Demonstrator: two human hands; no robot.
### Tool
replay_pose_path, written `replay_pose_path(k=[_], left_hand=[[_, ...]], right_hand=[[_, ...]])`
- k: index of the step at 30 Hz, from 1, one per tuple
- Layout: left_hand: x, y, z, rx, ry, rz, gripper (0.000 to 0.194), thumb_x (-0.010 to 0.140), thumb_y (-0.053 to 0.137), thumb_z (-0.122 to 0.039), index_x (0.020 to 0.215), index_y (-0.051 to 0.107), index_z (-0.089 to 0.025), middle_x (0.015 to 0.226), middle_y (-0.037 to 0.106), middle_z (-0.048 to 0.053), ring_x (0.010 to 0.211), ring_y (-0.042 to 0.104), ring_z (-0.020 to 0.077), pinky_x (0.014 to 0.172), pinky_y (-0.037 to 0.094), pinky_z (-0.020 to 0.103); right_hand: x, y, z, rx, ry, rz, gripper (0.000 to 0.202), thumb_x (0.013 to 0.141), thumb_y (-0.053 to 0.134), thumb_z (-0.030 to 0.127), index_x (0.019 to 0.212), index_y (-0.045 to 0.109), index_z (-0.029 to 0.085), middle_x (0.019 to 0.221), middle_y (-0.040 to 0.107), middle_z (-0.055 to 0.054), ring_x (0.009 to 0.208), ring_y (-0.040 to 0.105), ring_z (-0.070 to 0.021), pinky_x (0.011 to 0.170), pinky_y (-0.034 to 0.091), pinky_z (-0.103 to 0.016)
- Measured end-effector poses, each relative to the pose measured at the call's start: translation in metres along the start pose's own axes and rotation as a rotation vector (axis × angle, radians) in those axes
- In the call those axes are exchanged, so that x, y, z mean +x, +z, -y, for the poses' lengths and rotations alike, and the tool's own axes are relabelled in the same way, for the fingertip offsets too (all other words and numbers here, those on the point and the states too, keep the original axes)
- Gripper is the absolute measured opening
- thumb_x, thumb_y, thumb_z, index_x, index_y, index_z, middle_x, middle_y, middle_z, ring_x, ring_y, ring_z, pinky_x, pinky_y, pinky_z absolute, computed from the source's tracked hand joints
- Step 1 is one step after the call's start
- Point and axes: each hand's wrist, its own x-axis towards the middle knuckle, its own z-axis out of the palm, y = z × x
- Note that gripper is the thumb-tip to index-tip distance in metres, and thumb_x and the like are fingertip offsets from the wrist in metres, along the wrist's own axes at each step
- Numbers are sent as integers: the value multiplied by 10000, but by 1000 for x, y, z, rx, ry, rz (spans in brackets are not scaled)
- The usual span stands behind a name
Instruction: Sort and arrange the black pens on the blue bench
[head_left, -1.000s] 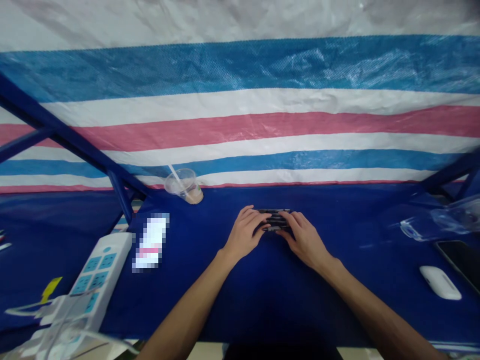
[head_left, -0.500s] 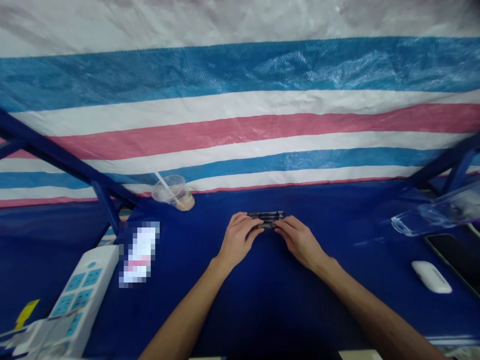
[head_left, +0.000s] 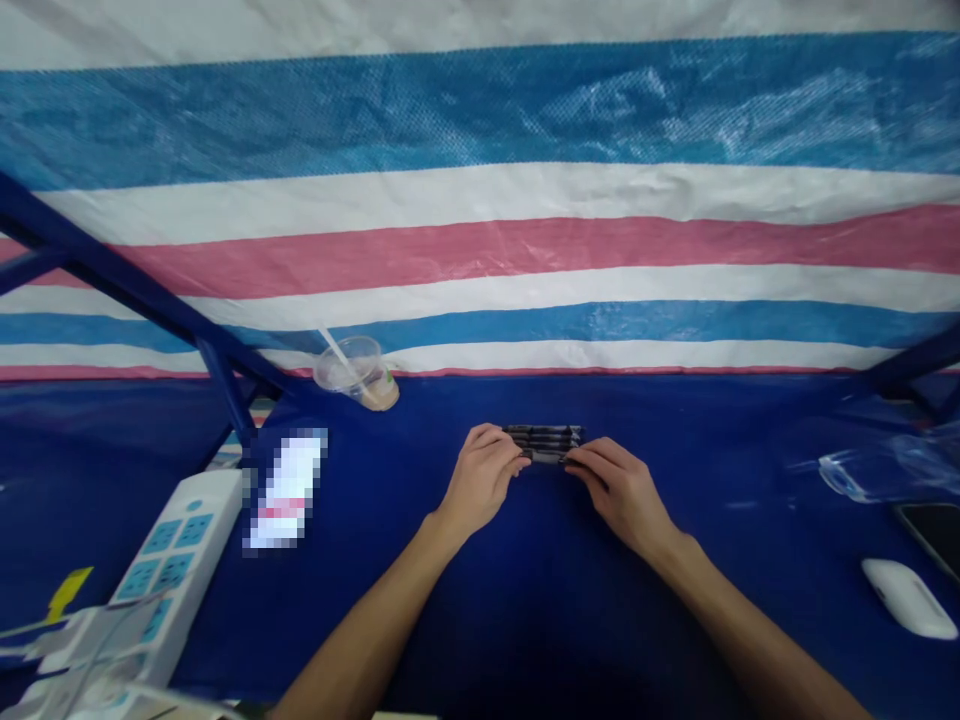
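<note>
Pens [head_left: 551,438], dark and slim, lie side by side on the blue surface [head_left: 540,590], between both hands. The left hand [head_left: 480,478] closes on their left ends; the right hand [head_left: 624,498] narrowly pinches the nearest one's right end. Light, equal pressure at both ends should hold the row parallel; harder pressure on one side could skew it. No brand or writing is legible on strip [head_left: 176,560], cup [head_left: 381,392] or pens.
</note>
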Motion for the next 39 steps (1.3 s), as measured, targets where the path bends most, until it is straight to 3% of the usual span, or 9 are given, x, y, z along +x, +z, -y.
replay_pose_path(k=[7,13,20,30,36,39], left_hand=[[3,-5,-2,-8,-7,-15,100,1019,592,-266,1056,661,-204,947,722,43,919,646,198,915,495,399],[6,-6,-4,28,57,-15,145,1025,559,-205,914,651,-190,858,680,35,907,615,199,914,481,399],[4,-3,-5,22,56,39,188,1048,485,-183,892,591,-180,881,640,40,894,593,190,931,479,404],[3,-5,-7,2,3,111,261,1059,415,-191,849,571,-188,781,648,4,753,580,166,901,443,400],[1,-2,-9,-16,-64,97,418,1081,357,-239,676,449,-186,611,508,-27,634,487,143,840,420,383],[1,-1,-8,-13,-82,98,453,1089,374,-264,650,448,-182,594,512,-30,621,492,137,847,426,380]], right_hand=[[3,-3,3,-31,-26,58,233,1041,516,175,1155,715,219,963,711,-91,830,675,-214,731,582,-352],[3,-3,6,-48,-32,71,189,1022,552,155,1101,720,191,949,717,-94,812,677,-215,730,583,-354],[1,-1,4,-10,-43,44,175,1019,575,174,1102,728,191,951,735,-84,801,687,-209,732,588,-356],[1,0,6,11,-65,7,193,1013,566,140,1119,719,194,931,735,-79,793,680,-211,701,582,-354],[3,-3,8,-17,-114,-12,191,999,586,116,1115,708,206,923,729,-69,774,623,-204,701,558,-358],[4,-5,7,-36,-115,0,188,997,589,120,1119,703,207,927,725,-69,775,610,-205,703,553,-361]])
